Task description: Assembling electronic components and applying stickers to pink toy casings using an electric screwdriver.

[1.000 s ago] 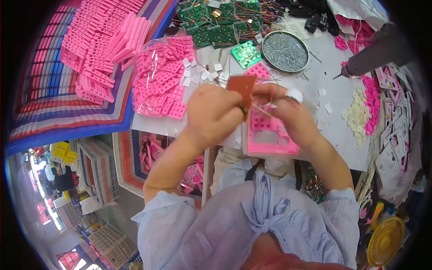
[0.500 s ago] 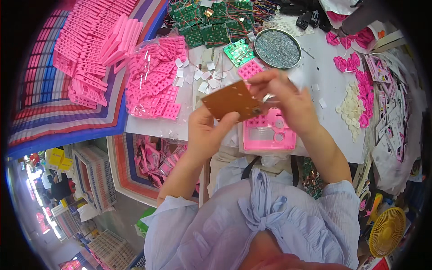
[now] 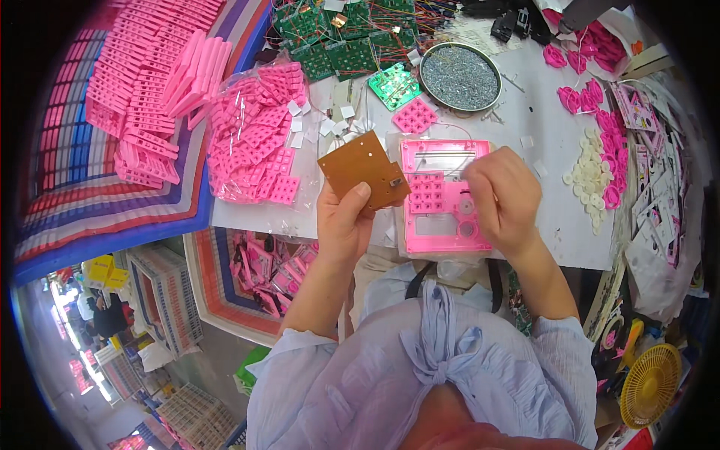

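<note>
My left hand point(image 3: 346, 221) is closed on a brown circuit board point(image 3: 360, 169), thumb on its plain face, tilted up left of a pink plastic case. That open case point(image 3: 450, 241) lies on the table in front of me, with a pink button pad point(image 3: 426, 193) set in it and round openings beside the pad. Over the case's right edge my right hand point(image 3: 508, 196) is closed, fingers curled in; what they hold, if anything, is hidden. Thin wires run near the board and the case. Another pink button pad point(image 3: 415, 117) and a green circuit board point(image 3: 394, 86) lie beyond the case.
A round tin of small screws point(image 3: 460, 77) stands at the back. Left are a bag of pink pads point(image 3: 259, 139) and a crate point(image 3: 142, 217) of pink cases. Wired green boards point(image 3: 341, 56) are piled behind. White discs point(image 3: 586, 184) and pink parts point(image 3: 611, 161) lie right.
My right hand has come away from the board, down and to the right, and its fingers have curled. My left hand has turned the board and lowered it slightly left, uncovering more of the case.
</note>
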### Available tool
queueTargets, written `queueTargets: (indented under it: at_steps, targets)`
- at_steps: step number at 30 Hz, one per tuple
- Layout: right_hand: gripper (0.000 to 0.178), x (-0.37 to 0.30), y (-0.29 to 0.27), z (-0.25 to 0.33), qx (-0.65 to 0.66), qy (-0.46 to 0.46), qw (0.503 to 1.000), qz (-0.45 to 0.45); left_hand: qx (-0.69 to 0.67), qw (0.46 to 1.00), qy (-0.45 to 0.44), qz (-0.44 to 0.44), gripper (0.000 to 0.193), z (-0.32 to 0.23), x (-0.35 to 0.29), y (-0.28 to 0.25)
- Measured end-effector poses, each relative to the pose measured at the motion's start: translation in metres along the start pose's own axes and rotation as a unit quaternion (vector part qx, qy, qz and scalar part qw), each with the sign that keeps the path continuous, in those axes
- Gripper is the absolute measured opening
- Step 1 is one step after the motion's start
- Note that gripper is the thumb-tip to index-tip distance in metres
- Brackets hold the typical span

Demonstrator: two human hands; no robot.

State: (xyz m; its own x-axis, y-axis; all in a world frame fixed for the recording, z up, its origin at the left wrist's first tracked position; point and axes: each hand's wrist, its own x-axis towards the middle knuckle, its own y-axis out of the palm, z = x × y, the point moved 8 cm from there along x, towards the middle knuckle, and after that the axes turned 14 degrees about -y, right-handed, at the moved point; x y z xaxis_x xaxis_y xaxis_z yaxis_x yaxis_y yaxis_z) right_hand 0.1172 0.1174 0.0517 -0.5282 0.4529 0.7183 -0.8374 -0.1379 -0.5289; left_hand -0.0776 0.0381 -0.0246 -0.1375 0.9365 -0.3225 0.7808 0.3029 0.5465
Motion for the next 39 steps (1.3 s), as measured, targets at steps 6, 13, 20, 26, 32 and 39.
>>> queueTargets:
  at_steps: [6, 13, 20, 26, 32, 39]
  targets:
    - [0.013, 0.039, -0.011, 0.021, 0.091, -0.088, 0.992, 0.002, -0.006, 1.0, -0.012, 0.004, 0.05, 0.005, -0.001, 0.004]
    - [0.031, 0.017, 0.036, -0.033, 0.323, 0.249, 0.906, 0.116, -0.028, 0.998, 0.012, 0.061, 0.058, -0.007, -0.008, 0.004]
    - [0.032, -0.014, 0.034, -0.003, 0.427, 0.373, 0.822, 0.049, -0.05, 0.996, 0.013, 0.071, 0.06, -0.001, -0.011, -0.011]
    - [0.028, -0.027, 0.067, -0.025, 0.409, 0.44, 0.783, 0.159, -0.04, 0.987, -0.022, 0.152, 0.064, 0.002, -0.009, 0.021]
    - [0.028, -0.004, 0.063, -0.017, 0.359, 0.192, 0.903, 0.14, 0.044, 0.989, 0.0, 0.138, 0.064, 0.002, -0.011, 0.011]
    - [0.03, -0.002, 0.06, -0.001, 0.517, 0.297, 0.79, 0.145, 0.109, 0.979, 0.048, 0.164, 0.045, -0.004, -0.021, 0.013]
